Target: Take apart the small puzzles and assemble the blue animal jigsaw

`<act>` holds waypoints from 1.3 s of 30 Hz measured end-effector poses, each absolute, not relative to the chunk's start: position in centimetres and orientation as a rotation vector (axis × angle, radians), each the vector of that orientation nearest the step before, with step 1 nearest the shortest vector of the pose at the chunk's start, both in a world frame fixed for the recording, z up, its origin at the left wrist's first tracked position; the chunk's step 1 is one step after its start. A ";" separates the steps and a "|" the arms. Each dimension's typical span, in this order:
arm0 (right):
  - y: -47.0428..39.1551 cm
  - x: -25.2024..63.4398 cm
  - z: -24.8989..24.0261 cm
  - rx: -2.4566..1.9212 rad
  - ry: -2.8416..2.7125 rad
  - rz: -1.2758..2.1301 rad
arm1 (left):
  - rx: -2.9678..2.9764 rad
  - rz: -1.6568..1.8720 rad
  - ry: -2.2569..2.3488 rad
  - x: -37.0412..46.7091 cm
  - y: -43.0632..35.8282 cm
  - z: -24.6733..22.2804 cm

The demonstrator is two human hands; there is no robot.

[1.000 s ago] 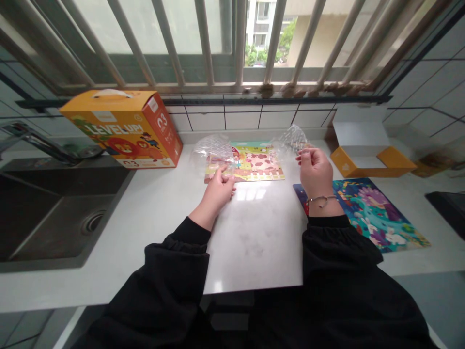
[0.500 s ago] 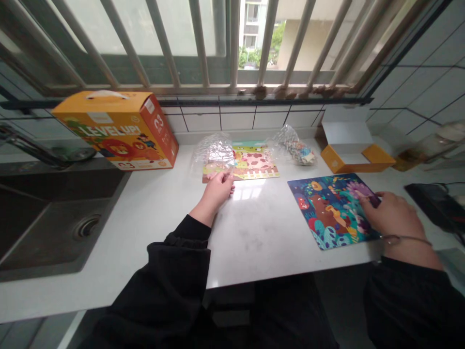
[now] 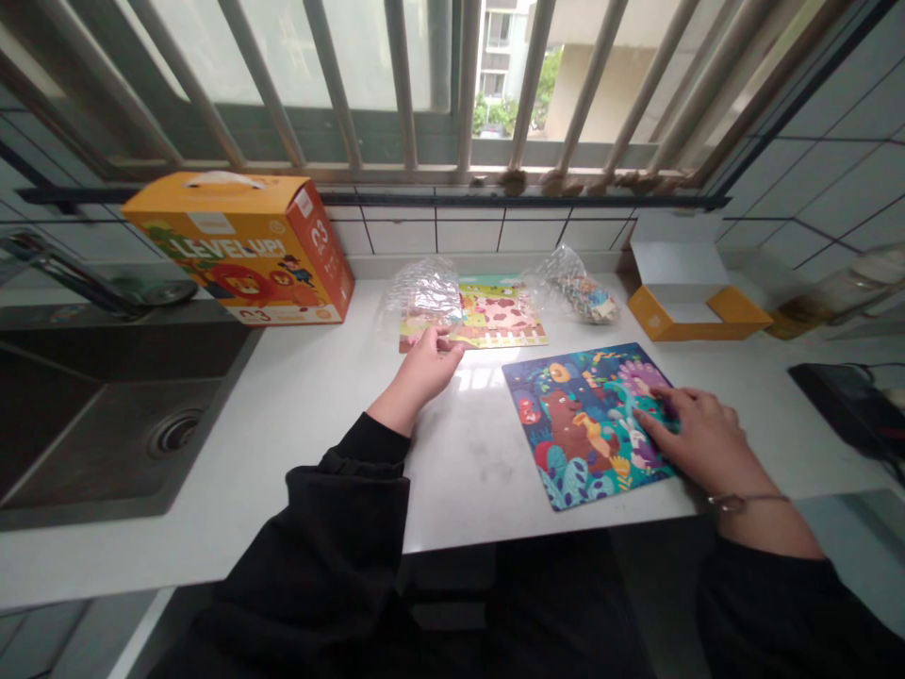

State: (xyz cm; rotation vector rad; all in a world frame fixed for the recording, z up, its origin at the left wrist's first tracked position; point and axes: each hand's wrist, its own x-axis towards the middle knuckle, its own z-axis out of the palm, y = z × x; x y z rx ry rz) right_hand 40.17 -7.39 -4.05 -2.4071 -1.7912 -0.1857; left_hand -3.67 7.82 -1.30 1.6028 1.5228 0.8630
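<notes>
A dark blue picture puzzle board [image 3: 572, 429] with a bear and other animals lies flat on the white counter. My right hand [image 3: 697, 434] rests on its right edge, thumb and fingers spread over the picture. Farther back lies a farm picture board [image 3: 505, 311] with a spotted cow and a white fence. A crumpled clear plastic bag [image 3: 428, 292] covers its left part. At the bag's front edge is my left hand [image 3: 428, 368], fingers loosely bent and thumb apart, with nothing visible held. Whether its fingertips touch the bag, I cannot tell.
A clear bag of puzzle pieces [image 3: 586, 297] lies beside the farm board. Behind right stands an opened orange box [image 3: 697, 316]; at back left, a large orange carton [image 3: 240, 255]. A sink [image 3: 141, 443] is on the left, a black device [image 3: 848, 405] at far right.
The bear puzzle board has slid left and slightly nearer with my right hand on it. My left hand's fingers have loosened from a closer pinch. The view has shifted slightly.
</notes>
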 end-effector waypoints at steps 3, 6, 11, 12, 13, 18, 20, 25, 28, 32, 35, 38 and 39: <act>-8.2 33.4 -3.2 -2.329 -1.904 -0.198 | 1.814 0.812 1.566 -4.8 7.6 -0.2; -8.8 26.3 -1.9 -2.295 -1.990 -0.235 | 1.832 0.799 1.688 -6.4 7.7 1.1; -8.6 18.3 -0.4 -2.257 -2.103 -0.164 | 1.794 0.752 1.941 -10.5 8.4 2.1; -8.0 17.7 -0.2 -2.232 -2.129 -0.137 | 1.831 0.749 1.958 -11.3 8.4 2.0; -7.1 17.4 0.1 -2.206 -2.159 -0.106 | 1.878 0.742 1.952 -12.0 8.3 1.8; 1.9 19.2 1.4 -1.931 -2.296 -0.001 | 2.127 0.653 1.692 -13.8 7.7 0.8; 5.8 20.0 1.3 -1.736 -2.294 0.101 | 2.178 0.622 1.624 -13.9 7.7 0.5; 9.1 20.6 -0.8 -1.474 -2.245 0.179 | 2.265 0.547 1.575 -13.7 8.1 -0.2; 8.5 20.9 -1.4 -1.405 -2.292 0.210 | 2.283 0.509 1.589 -13.7 8.2 -0.4; 7.9 21.0 -1.4 -1.394 -2.336 0.248 | 2.236 0.461 1.610 -13.4 7.9 -0.2; 7.8 21.0 -1.5 -1.412 -2.362 0.259 | 2.209 0.457 1.630 -13.3 7.9 0.1; 7.7 20.9 -1.6 -1.439 -2.356 0.255 | 2.205 0.450 1.618 -13.2 7.8 0.3; 7.6 20.8 -1.6 -1.450 -2.351 0.256 | 2.204 0.448 1.607 -13.2 7.9 0.3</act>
